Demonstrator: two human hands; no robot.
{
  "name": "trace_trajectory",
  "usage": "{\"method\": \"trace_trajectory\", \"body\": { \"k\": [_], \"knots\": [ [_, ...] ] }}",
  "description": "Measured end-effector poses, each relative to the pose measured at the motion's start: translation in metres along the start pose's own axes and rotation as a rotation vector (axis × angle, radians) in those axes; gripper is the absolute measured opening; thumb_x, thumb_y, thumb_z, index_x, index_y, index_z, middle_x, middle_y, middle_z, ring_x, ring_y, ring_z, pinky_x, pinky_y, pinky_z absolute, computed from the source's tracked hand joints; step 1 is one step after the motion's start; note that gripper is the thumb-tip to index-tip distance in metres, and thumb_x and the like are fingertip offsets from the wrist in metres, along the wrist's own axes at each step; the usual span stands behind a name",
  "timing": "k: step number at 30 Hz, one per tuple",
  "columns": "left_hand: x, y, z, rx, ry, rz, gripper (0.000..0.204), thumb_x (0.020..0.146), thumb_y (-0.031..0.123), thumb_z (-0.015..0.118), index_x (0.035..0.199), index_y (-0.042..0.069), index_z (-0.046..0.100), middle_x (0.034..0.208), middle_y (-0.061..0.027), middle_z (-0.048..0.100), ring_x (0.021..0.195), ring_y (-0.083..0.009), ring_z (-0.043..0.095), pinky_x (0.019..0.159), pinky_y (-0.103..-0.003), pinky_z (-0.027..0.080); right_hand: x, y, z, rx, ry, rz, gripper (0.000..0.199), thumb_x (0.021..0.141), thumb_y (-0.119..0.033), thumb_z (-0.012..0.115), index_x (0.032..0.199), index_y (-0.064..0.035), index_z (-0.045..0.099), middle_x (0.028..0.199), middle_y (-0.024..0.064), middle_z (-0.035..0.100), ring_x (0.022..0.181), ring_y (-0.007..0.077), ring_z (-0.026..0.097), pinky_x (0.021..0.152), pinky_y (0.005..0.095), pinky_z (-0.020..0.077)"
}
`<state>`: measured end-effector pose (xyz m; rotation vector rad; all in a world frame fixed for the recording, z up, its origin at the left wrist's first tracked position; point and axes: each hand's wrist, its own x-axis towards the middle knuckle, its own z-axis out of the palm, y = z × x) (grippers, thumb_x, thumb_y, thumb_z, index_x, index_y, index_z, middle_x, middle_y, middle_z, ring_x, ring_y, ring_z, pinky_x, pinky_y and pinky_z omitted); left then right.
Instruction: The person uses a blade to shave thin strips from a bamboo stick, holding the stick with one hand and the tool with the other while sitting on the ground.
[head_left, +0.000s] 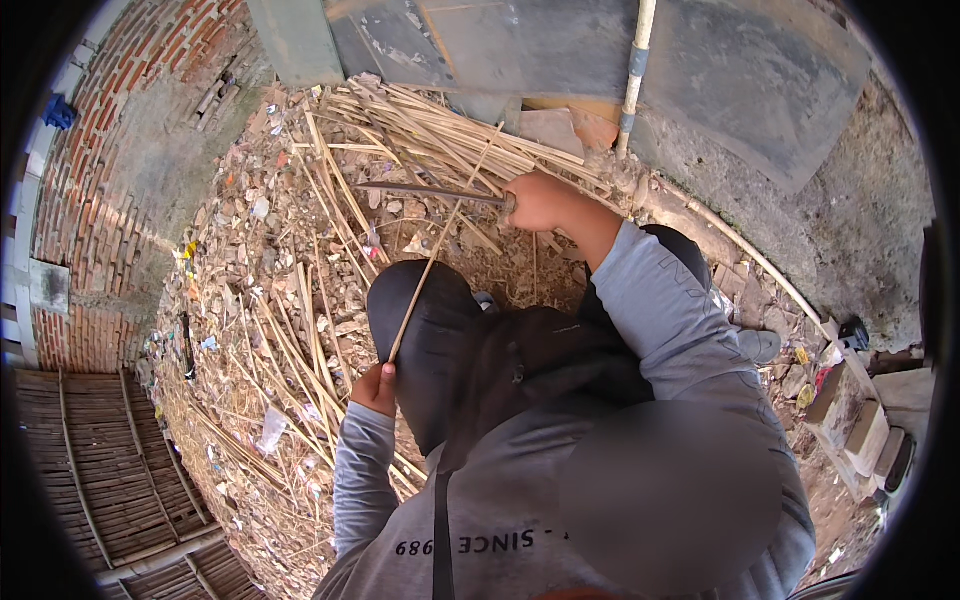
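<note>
My left hand (376, 390) is closed on the near end of a long thin bamboo strip (425, 272), which slants up and away across my left knee. My right hand (538, 203) is wrapped round the handle of a long-bladed knife (420, 190). Its narrow dark blade points left and crosses the strip in its far half; whether blade and strip touch I cannot tell. Beyond the knife lies a heap of split bamboo strips (430, 125) on the ground. More loose bamboo strips (318, 350) lie to the left of my left knee.
Rubble and litter cover the ground (240, 250). A brick wall (100, 190) stands at the left, above a slatted bamboo panel (100, 460). Grey sheets (740, 80) and an upright pipe (637, 80) close off the far side. Wooden pieces (850, 430) lie at the right.
</note>
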<state>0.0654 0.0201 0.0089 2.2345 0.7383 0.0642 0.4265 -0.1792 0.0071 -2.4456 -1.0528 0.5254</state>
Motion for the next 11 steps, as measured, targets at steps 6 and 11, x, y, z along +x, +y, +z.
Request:
{"method": "trace_trajectory", "body": {
  "k": [6, 11],
  "knots": [
    [0.002, -0.001, -0.003, 0.111, 0.016, 0.023, 0.061, 0.100, 0.052, 0.041, 0.086, -0.003, 0.061, 0.066, -0.0207, 0.058, 0.064, -0.0317, 0.060, 0.062, -0.043, 0.045, 0.011, 0.019, -0.003, 0.023, 0.050, 0.053, 0.040, 0.072, -0.017, 0.060, 0.108, -0.0031, 0.068, 0.102, 0.0218, 0.068, 0.098, 0.0376, 0.065, 0.085, 0.0442, 0.0521],
    [0.005, -0.010, -0.002, 0.107, 0.010, 0.021, 0.061, 0.100, 0.053, 0.042, 0.088, -0.003, 0.063, 0.067, -0.0210, 0.060, 0.065, -0.0330, 0.062, 0.063, -0.043, 0.046, -0.010, -0.030, 0.007, -0.052, -0.136, -0.097, 0.039, 0.072, -0.017, 0.063, 0.109, -0.0062, 0.070, 0.108, 0.0205, 0.068, 0.106, 0.0335, 0.064, 0.092, 0.0413, 0.0509]
  ]
}}
